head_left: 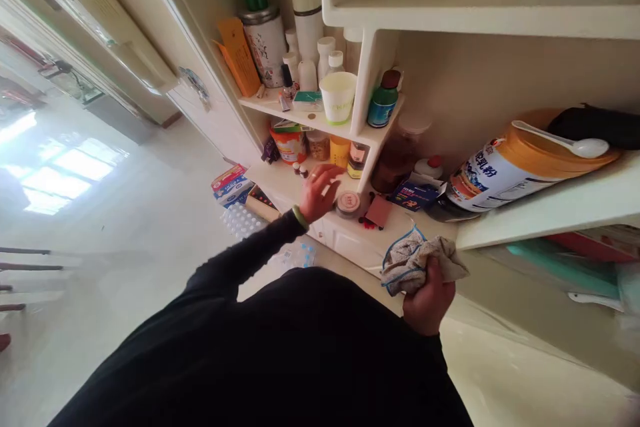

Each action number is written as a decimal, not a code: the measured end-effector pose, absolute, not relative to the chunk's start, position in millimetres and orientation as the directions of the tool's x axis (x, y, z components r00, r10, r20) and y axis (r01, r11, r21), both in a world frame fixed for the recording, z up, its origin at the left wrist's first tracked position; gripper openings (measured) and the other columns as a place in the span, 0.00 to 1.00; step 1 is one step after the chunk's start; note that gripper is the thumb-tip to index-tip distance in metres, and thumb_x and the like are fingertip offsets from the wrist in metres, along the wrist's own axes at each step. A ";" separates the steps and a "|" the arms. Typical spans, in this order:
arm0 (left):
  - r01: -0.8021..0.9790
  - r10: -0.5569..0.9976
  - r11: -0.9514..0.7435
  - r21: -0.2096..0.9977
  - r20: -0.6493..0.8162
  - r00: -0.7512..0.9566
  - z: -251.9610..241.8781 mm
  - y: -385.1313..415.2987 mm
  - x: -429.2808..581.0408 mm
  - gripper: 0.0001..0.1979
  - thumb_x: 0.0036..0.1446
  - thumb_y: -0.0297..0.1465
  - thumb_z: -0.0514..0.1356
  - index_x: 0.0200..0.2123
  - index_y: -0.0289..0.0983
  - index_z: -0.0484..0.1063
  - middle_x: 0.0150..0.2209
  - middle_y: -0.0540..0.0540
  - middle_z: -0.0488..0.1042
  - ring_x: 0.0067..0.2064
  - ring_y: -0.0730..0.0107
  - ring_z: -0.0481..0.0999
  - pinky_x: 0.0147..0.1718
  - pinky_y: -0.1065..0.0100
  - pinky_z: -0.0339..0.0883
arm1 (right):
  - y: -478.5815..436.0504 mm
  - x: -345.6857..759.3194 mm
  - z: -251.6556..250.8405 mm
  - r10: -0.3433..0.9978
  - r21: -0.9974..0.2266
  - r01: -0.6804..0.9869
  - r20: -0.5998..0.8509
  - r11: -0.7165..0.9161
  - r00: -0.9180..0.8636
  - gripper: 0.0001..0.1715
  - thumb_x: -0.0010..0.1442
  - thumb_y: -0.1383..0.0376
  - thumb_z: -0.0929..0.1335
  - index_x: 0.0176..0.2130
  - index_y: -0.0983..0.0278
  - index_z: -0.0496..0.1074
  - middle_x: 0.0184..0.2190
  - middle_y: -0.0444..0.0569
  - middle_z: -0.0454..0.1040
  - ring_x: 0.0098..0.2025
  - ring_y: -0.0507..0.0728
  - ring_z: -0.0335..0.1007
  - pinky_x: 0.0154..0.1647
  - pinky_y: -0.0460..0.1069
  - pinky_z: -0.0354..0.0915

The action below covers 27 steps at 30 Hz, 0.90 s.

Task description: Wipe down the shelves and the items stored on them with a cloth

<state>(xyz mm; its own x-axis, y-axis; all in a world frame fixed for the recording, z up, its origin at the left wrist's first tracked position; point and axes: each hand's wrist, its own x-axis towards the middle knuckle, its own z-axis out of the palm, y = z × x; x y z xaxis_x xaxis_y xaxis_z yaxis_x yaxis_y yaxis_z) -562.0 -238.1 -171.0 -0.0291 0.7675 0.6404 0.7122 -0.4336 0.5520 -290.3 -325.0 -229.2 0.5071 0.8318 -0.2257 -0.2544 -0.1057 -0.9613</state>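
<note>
My left hand (pixel 320 191) reaches over the lower white shelf (pixel 280 180) with fingers spread and nothing in it, right beside a small round jar with a pale lid (pixel 348 203). A green band circles that wrist. My right hand (pixel 428 299) is closed on a crumpled grey cloth with blue edging (pixel 414 259), held in front of the shelf's front edge. Behind my left hand stand small bottles and jars, among them an orange tub (pixel 289 144) and a yellow bottle (pixel 339 151).
The upper small shelf carries a white paper cup (pixel 339 96), a green bottle (pixel 383 101), white bottles and a tall tin (pixel 265 40). A large milk powder can (pixel 520 167) with a white spoon (pixel 565 141) lies right. Boxes (pixel 231 183) sit on the floor left.
</note>
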 end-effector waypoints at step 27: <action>0.362 0.626 -0.528 0.768 0.640 -0.446 -127.7 -218.8 -616.6 0.30 0.55 0.44 0.74 0.59 0.45 0.73 0.50 0.43 0.81 0.47 0.59 0.85 0.46 0.61 0.83 | -315.6 -299.2 -240.1 0.881 -0.986 -0.113 -0.160 -0.122 0.444 0.35 0.43 0.42 0.80 0.44 0.59 0.81 0.49 0.54 0.80 0.59 0.68 0.75 0.51 0.60 0.79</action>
<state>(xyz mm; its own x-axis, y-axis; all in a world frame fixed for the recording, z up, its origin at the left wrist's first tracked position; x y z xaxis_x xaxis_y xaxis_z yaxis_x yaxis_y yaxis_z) -616.6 -218.8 -127.7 -0.4457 0.6259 0.6399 0.3616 -0.5280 0.7684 -299.2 -315.6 -240.1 0.4444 0.8814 -0.1603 -0.1127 -0.1225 -0.9861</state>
